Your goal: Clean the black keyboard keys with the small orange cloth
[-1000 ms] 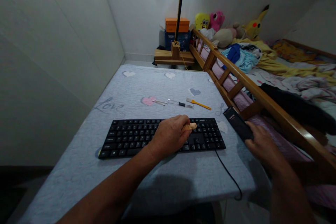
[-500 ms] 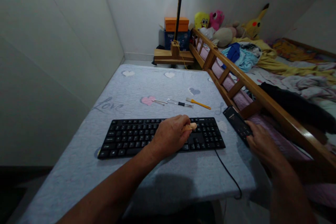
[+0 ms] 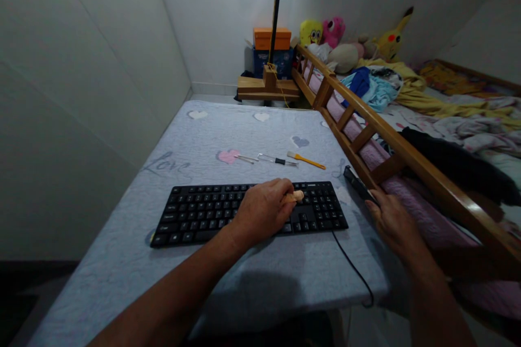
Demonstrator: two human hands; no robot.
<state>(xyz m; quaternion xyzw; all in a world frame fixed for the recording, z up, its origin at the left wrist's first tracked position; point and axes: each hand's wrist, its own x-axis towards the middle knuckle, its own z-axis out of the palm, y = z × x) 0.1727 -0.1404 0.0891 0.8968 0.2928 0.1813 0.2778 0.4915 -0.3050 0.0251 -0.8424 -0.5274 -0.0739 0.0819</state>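
A black keyboard lies across the near half of the table. My left hand is over its right half, fingers closed around a small peach-coloured object with a rounded pale end; its kind is not clear, and most of it is hidden by the fingers. To the right of the keyboard, my right hand grips a black phone by its near end. The phone is tilted up, so mostly its narrow side shows.
Beyond the keyboard lie cotton swabs, a wire puller with a black grip and a yellow-handled brush. The keyboard cable hangs over the front edge. A wooden bed rail runs along the right side.
My right hand has turned the phone from screen facing up toward its edge and shifted slightly left. My left hand stays in place with the peach-coloured object.
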